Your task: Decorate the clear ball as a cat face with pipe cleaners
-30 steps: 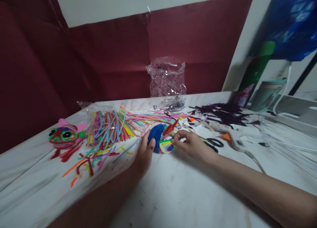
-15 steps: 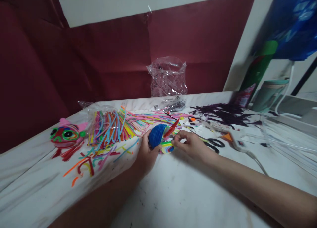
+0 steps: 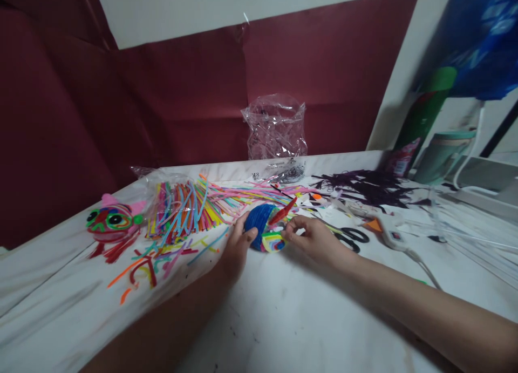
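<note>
A round craft piece [image 3: 258, 224] is covered with blue pipe cleaners on its left part. A red spike-like piece [image 3: 283, 211] stands out from its upper right, and rainbow-striped bands [image 3: 275, 242] curve along its lower right. My left hand [image 3: 238, 246] grips the craft piece from the left, thumb across the blue front. At its right edge, my right hand [image 3: 309, 235] has thumb and forefinger pinched together beside the striped part. Whatever lies between those fingertips is too small to make out.
On the left sits a finished-looking colourful mask figure [image 3: 112, 222] with pink ears. Bundled pipe cleaners [image 3: 182, 211] and short cut pieces [image 3: 149, 265] lie beside it. Black-handled scissors [image 3: 352, 238], a glue gun [image 3: 392, 235] and dark purple strips [image 3: 364, 185] are on the right. A clear bag [image 3: 275, 130] stands behind.
My left thumb now lies higher across the blue front, and the craft piece is turned slightly, showing more of its lower side. My right hand stays pinched at its right edge.
</note>
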A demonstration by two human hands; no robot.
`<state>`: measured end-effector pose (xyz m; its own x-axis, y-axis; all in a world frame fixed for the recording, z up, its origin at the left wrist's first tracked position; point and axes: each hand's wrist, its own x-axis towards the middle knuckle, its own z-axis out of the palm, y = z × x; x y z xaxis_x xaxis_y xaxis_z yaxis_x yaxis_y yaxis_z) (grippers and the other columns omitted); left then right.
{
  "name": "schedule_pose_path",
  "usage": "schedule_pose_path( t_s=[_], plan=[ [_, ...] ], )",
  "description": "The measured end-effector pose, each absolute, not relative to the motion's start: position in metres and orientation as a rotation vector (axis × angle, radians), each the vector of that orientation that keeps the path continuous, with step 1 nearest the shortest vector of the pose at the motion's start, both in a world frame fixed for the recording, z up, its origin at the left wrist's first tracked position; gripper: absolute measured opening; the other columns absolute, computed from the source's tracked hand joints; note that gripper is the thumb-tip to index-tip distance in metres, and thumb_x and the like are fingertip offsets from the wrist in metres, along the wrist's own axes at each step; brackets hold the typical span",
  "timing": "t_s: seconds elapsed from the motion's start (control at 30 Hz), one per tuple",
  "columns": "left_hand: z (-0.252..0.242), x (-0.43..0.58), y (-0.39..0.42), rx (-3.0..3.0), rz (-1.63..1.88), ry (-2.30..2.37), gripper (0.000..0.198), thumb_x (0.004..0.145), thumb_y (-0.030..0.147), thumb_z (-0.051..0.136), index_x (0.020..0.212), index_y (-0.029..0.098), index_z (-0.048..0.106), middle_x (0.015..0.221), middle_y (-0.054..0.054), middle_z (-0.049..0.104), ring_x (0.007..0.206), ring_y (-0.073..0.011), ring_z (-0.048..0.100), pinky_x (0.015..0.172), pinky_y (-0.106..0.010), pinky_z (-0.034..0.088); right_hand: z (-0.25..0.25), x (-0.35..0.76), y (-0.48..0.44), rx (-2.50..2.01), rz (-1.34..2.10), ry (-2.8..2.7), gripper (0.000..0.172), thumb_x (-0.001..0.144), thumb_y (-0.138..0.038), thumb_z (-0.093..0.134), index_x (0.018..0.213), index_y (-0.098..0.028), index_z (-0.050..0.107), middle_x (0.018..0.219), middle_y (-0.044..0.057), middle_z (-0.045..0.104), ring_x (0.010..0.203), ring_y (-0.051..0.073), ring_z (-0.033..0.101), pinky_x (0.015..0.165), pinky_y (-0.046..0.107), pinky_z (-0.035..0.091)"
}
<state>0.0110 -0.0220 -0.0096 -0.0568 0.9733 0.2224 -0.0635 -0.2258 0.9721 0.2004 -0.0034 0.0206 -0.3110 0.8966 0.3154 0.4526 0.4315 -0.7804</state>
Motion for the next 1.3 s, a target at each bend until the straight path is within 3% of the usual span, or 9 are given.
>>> schedule_pose_path(
  t_s=[0.13,0.37,0.57,1.0,1.3],
  plan=[
    [-0.008,0.008,-0.023,1.194,1.413,1.062,0.068,0.076,0.048,0.057,0.135,0.017,0.043,0.137,-0.013,0.05,0.127,-0.0333,0.044,0.102,-0.047,0.038,0.02,0.2,-0.002,-1.137,0.789,-1.887,0.022,0.071,-0.038,0.052,0.06,-0.019,0.05,0.059,-0.002,0.053,0.053,0.011,0.044,0.052,0.023,0.035],
    [-0.011,0.008,-0.021,1.186,1.42,1.091,0.067,0.075,0.045,0.062,0.135,0.019,0.044,0.138,-0.012,0.05,0.128,-0.0316,0.043,0.107,-0.044,0.033,0.022,0.2,-0.003,-1.159,0.785,-1.903,0.021,0.07,-0.038,0.051,0.062,-0.019,0.051,0.061,-0.001,0.056,0.055,0.012,0.046,0.054,0.025,0.037],
    [-0.008,0.009,-0.02,1.201,1.428,1.044,0.078,0.067,0.039,0.07,0.134,0.014,0.04,0.138,-0.015,0.048,0.126,-0.0303,0.046,0.105,-0.042,0.036,0.023,0.201,-0.002,-1.137,0.81,-1.919,0.022,0.07,-0.04,0.051,0.062,-0.02,0.052,0.063,0.0,0.057,0.058,0.014,0.046,0.055,0.026,0.038],
    [-0.004,0.011,-0.02,1.184,1.458,1.059,0.067,0.064,0.032,0.072,0.125,0.017,0.05,0.131,-0.013,0.056,0.122,-0.0303,0.05,0.101,-0.042,0.04,0.036,0.209,0.0,-1.08,0.875,-2.039,0.023,0.07,-0.041,0.051,0.061,-0.021,0.048,0.059,-0.002,0.048,0.055,0.012,0.04,0.053,0.024,0.032],
    [-0.008,0.01,-0.017,1.234,1.47,1.041,0.064,0.066,0.033,0.071,0.123,0.016,0.047,0.129,-0.013,0.056,0.12,-0.0277,0.051,0.1,-0.039,0.041,0.035,0.21,0.002,-1.095,0.918,-2.056,0.019,0.071,-0.036,0.05,0.063,-0.02,0.049,0.057,-0.002,0.048,0.053,0.011,0.038,0.052,0.024,0.031]
  ],
)
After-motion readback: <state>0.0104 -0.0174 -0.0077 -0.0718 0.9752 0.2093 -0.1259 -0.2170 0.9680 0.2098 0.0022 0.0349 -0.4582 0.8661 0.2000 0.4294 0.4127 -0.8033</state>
